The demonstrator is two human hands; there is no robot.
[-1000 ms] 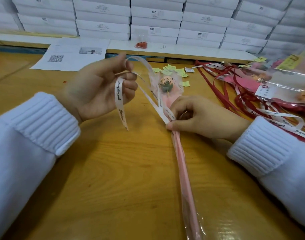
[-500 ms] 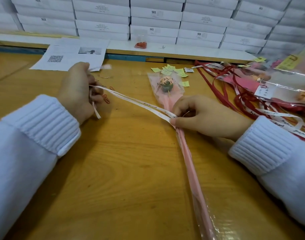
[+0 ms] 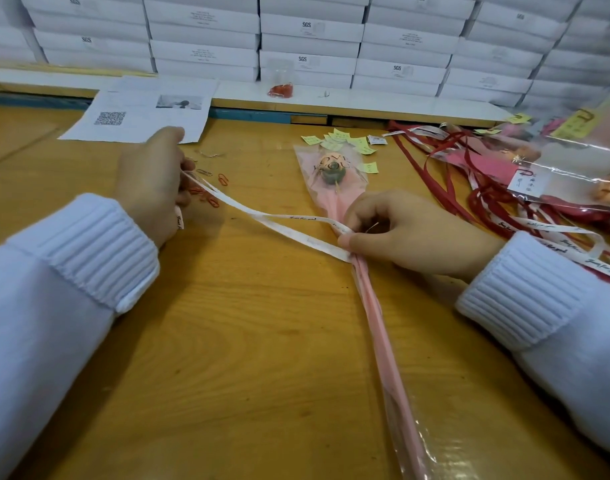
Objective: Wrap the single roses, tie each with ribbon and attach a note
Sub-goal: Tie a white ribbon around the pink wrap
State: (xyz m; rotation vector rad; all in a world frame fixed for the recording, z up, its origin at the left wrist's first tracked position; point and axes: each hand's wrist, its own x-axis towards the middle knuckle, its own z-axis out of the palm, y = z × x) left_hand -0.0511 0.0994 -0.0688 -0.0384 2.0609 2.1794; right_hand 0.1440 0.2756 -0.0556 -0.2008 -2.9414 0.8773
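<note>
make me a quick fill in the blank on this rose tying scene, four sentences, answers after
1. The left hand grips a ____ ribbon.
2. The right hand pinches that ribbon against the wrapped rose, whose sleeve is ____.
3. The notes scattered beyond the rose are ____.
4. The printed sheet near the left hand bears a ____ code.

Missing words: white; pink; yellow; QR

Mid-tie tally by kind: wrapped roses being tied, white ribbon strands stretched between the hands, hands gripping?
Wrapped rose: 1
White ribbon strands: 2
Hands gripping: 2, left hand and right hand
Total: 5
</note>
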